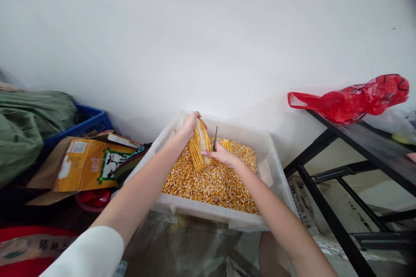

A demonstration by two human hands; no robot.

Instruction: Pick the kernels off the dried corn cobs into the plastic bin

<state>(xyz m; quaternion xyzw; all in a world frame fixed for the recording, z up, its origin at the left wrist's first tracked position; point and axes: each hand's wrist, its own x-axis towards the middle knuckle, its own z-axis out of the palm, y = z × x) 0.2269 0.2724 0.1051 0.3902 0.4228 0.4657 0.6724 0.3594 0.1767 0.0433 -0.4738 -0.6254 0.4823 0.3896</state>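
Note:
My left hand grips the upper end of a yellow corn cob, which slants over a white plastic tub. A pale strip without kernels runs along the cob's length. In my right hand is a thin dark-shafted screwdriver with a green handle, its shaft pointing up. The right thumb lies against the cob's bare strip. Loose corn kernels fill much of the tub below both hands. Another piece of corn cob shows partly behind my right hand.
A white wall stands behind the tub. At left are an orange cardboard box, a blue crate and a green bag. A black metal-framed table stands at right with a red plastic bag on it.

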